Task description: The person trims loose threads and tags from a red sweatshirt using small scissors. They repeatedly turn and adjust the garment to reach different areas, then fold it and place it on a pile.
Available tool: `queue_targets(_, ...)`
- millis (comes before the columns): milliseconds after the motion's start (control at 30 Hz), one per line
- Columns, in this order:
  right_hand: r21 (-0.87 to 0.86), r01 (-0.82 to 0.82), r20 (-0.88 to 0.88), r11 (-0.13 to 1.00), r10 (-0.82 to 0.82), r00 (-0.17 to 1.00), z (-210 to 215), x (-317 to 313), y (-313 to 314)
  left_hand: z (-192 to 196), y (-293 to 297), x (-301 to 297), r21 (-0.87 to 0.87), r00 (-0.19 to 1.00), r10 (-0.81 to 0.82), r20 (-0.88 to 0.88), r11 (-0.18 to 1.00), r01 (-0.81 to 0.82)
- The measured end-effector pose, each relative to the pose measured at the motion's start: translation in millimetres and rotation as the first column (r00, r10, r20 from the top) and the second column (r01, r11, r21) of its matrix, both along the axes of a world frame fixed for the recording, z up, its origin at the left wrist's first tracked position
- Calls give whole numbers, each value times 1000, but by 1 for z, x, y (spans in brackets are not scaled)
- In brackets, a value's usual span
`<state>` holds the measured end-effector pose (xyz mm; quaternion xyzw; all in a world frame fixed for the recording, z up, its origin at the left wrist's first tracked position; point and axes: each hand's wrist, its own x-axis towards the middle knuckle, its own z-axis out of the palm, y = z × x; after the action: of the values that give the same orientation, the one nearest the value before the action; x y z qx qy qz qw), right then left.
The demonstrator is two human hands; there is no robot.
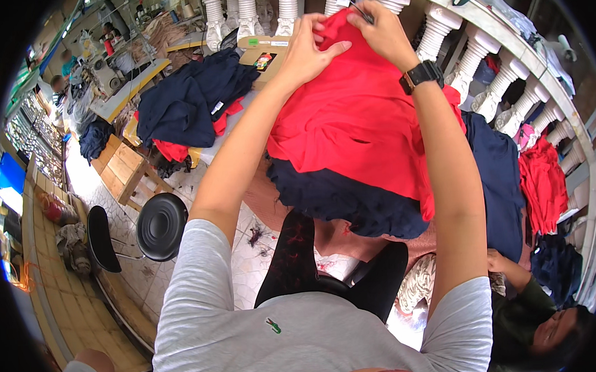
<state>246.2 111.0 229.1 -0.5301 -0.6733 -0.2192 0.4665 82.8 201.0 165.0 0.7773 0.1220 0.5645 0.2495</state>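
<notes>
Left hand (311, 51) pinches the far tip of a bright red cloth (354, 110), upper centre, likely to steady it; right hand (382, 37) grips a slim dark tool (362, 12) just beside. Red cloth drapes over crinkled navy fabric (352, 207), centre, which seems to bear its weight. I see white turned balusters (440, 30) crowding the far edge; room opens lower left, around the round black stool (161, 226).

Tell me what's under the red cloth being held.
Ruffled navy fabric shows under the near edge of the held red cloth. What lies beneath its middle is covered from view.
</notes>
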Motion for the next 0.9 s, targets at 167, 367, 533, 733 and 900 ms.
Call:
queue_targets(167,100,98,165,990,-113,980,51,-35,-53,2,-51,-2,262,957,194,215,933,-248)
queue_targets(367,277,-271,329,922,174,928,98,-94,-136,-24,-95,0,-60,995,45,93,997,-40)
queue_targets(533,281,-596,247,752,544,802,121,-125,-188,73,-94,7,-39,971,88,224,996,-81)
queue_targets(733,465,-231,-263,855,383,886,120,-87,-237,143,-104,39,73,932,85,352,990,-117)
queue_targets(900,302,69,-578,951,125,806,64,31,-207,78,-54,70,56,951,-144,-272,985,165)
